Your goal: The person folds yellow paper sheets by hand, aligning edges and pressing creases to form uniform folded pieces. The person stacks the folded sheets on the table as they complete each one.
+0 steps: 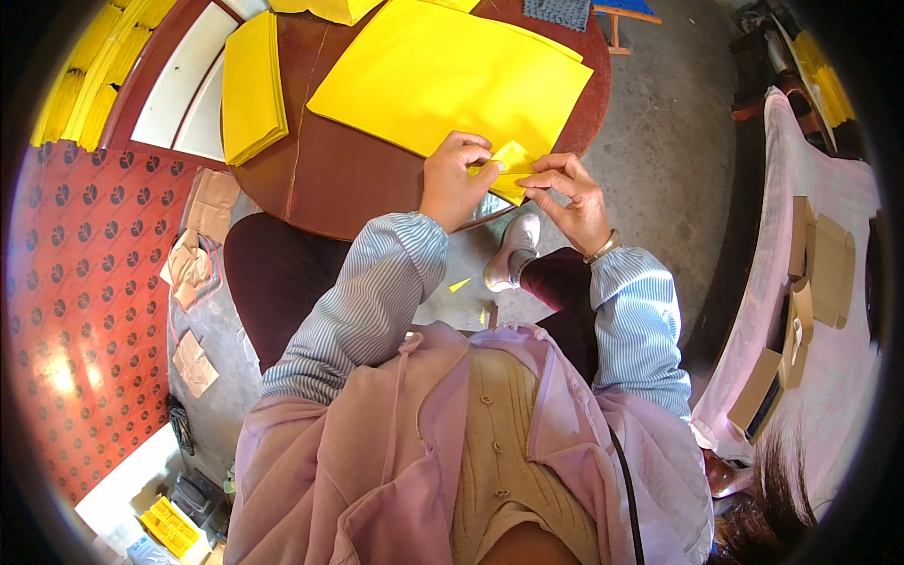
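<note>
Pink jacket (pixel 330 457), then left hand (pixel 456 181) (curled)

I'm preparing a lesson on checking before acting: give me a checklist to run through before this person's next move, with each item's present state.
1. Left hand grips the small yellow section: ok.
2. Right hand grips its right side: ok.
3. Large yellow sheet rests on the brown table: ok.
4. Yellow stack apart from both hands: ok.
5. Floor free of scraps: not ok; a yellow scrap lies there.
6. Small section separate from the large sheet: cannot tell.
</note>
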`<state>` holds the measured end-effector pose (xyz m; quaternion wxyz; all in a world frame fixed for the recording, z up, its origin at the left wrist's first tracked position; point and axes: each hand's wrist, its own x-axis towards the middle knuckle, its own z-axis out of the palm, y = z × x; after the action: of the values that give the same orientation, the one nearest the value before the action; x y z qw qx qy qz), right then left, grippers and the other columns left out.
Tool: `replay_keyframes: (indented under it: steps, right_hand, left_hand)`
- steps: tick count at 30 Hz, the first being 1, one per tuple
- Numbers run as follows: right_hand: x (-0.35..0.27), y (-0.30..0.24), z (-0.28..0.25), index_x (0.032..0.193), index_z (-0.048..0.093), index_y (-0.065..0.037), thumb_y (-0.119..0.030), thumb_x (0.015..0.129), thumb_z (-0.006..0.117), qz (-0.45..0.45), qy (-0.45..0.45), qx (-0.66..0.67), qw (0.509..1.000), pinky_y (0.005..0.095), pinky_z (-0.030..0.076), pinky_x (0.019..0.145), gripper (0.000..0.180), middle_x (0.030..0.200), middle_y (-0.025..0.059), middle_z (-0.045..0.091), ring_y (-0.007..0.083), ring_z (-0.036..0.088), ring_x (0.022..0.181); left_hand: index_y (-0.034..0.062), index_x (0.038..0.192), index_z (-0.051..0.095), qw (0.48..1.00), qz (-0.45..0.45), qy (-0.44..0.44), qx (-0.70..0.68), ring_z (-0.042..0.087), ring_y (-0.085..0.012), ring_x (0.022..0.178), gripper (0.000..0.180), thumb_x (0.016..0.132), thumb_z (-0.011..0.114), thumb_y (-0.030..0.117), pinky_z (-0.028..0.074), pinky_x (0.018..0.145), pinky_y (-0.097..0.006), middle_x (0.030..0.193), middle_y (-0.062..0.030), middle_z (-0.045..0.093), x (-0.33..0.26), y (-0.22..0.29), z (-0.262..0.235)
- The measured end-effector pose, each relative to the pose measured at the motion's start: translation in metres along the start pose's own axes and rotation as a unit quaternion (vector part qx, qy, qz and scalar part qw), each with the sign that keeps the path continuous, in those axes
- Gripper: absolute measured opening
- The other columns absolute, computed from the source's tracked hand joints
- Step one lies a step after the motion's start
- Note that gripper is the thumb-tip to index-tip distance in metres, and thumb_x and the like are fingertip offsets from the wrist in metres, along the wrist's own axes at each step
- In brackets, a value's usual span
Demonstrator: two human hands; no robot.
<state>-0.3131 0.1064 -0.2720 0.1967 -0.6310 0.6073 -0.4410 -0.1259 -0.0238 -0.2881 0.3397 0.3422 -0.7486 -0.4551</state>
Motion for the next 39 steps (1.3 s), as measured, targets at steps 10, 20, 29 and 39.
replay_keyframes:
  steps: [10, 20, 29, 39]
  right_hand:
    - [0.000, 0.010, 0.012, 0.104, 0.080, -0.002, -0.004, 0.091, 0.083, 0.090, 0.045, 0.121, 0.988, 0.0296, 0.058, 0.087, 0.013, 0.113, 0.0064, 0.064, 0.0157, 0.067, 0.098]
    - [0.001, 0.011, 0.017, 0.103, 0.078, -0.002, -0.001, 0.087, 0.085, 0.074, 0.083, 0.106, 0.988, 0.0264, 0.055, 0.074, 0.017, 0.100, 0.0031, 0.064, 0.0123, 0.065, 0.082]
    - [-0.001, 0.009, 0.016, 0.101, 0.081, -0.002, -0.005, 0.087, 0.086, 0.056, 0.073, 0.084, 0.992, 0.0242, 0.051, 0.069, 0.015, 0.094, 0.0041, 0.070, 0.0112, 0.064, 0.078]
    - [-0.003, 0.025, 0.022, 0.099, 0.081, 0.000, -0.006, 0.088, 0.087, 0.137, 0.064, 0.192, 0.970, 0.0261, 0.054, 0.077, 0.014, 0.094, 0.0046, 0.071, 0.0121, 0.067, 0.085]
  left_hand:
    - [-0.0012, 0.098, 0.078, 0.999, 0.012, -0.031, 0.012, 0.072, -0.0257, 0.103, 0.018, 0.086, 0.080, 0.012, 0.058, 0.090, -0.035, 0.116, -0.0122, 0.071, 0.000, -0.002, -0.007]
    - [-0.0009, 0.094, 0.077, 0.999, 0.031, -0.005, 0.004, 0.073, -0.0266, 0.100, 0.017, 0.082, 0.081, 0.010, 0.059, 0.090, -0.035, 0.114, -0.0134, 0.071, -0.003, 0.002, -0.002]
    - [-0.0020, 0.100, 0.077, 0.999, -0.002, -0.038, -0.007, 0.073, -0.0240, 0.104, 0.017, 0.092, 0.080, 0.012, 0.059, 0.091, -0.033, 0.117, -0.0127, 0.072, 0.002, -0.008, -0.005]
    - [0.0000, 0.104, 0.078, 0.997, 0.020, -0.069, 0.008, 0.071, -0.0264, 0.110, 0.019, 0.087, 0.076, 0.008, 0.057, 0.096, -0.035, 0.121, -0.0132, 0.070, 0.001, -0.006, -0.014]
